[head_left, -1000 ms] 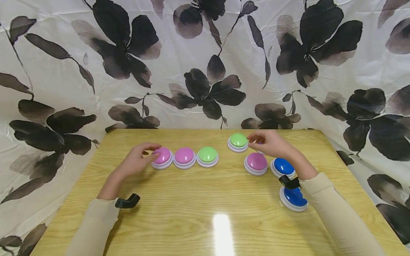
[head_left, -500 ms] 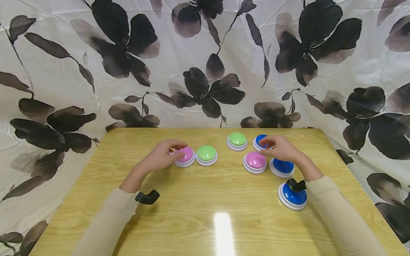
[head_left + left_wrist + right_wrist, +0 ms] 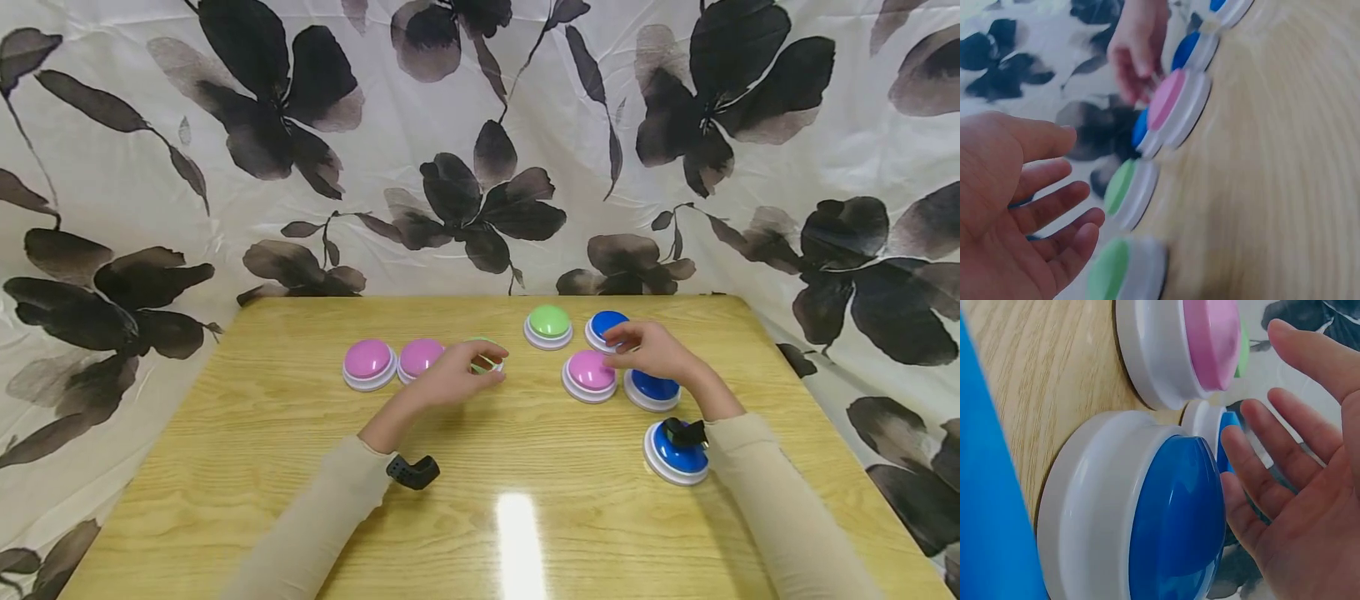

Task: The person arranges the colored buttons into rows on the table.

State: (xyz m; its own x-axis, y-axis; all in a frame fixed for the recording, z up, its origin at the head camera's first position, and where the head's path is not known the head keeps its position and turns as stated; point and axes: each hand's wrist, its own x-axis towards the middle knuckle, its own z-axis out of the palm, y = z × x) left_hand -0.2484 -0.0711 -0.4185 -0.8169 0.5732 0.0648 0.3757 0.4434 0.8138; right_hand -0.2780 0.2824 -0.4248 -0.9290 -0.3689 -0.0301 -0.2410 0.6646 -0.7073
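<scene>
My left hand [image 3: 450, 375] hovers over a green push button [image 3: 1110, 272] with a white base, its fingers loosely bent and partly covering the dome in the head view. To its left, two pink buttons stand in a row: an outer one [image 3: 367, 360] and one [image 3: 417, 357] partly behind the hand. My right hand [image 3: 654, 350] hangs over the right cluster with relaxed fingers and nothing between them. Beneath and around it are a pink button [image 3: 589, 371], a far blue button [image 3: 604, 323] and a blue button [image 3: 1175, 519] under the palm.
Another green button [image 3: 549, 321] stands toward the back of the wooden table [image 3: 450, 533]. A third blue button [image 3: 678, 457] lies under the right wrist, which wears a black strap. Behind the table hangs a flowered cloth [image 3: 300, 167].
My left hand has moved right, from the outer pink button past the second pink one to the green one. My right hand has shifted slightly right and down. The buttons stay in place.
</scene>
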